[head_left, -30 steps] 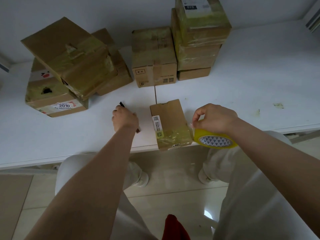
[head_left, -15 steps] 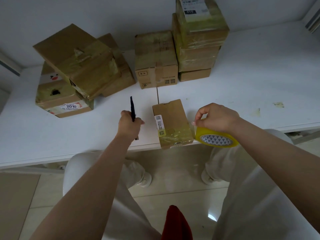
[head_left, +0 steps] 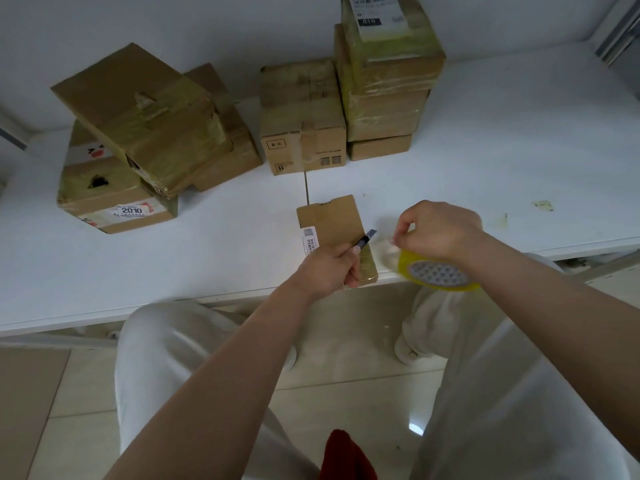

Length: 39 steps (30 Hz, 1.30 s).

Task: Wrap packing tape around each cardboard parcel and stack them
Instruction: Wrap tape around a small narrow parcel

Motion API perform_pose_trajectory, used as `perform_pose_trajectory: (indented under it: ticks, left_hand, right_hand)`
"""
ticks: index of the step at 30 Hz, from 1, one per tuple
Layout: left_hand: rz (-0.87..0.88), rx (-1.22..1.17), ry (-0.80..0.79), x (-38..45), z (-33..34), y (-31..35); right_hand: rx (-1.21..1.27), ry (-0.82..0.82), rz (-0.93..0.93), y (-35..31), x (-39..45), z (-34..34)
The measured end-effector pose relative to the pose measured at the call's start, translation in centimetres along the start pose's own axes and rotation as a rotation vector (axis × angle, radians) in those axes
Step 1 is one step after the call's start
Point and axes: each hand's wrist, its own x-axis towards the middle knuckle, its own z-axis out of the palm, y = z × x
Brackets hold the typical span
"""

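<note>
Pale floor tiles and light trousers fill the near ground below a white table (head_left: 485,140) set against a white wall. At the table's near edge lies a small cardboard parcel (head_left: 329,220), its near end banded in yellowish tape. The left hand (head_left: 329,268) hovers over that taped end, fingers curled round a dark cutter (head_left: 366,238) whose tip points beyond the fingertips and to their right. Just right of it, the right hand (head_left: 440,230) grips a yellow tape roll (head_left: 436,271) hanging off the table edge — thumb and forefinger pinch a loose strip (head_left: 386,252) running toward the parcel. Farther off stand taped parcels: a leaning pile (head_left: 138,133) to the left, a single box (head_left: 303,119) straight beyond the cutter tip, and a tall stack (head_left: 388,74) beside it — against the wall.
</note>
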Motion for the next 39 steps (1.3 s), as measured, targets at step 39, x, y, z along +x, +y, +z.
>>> perform_pose_trajectory:
  ticks: [39]
  left_hand:
    - [-0.125,0.675,0.467,1.6,5.7,2.9]
  right_hand:
    - [0.317,0.163,0.166,3.8,-0.3,0.2]
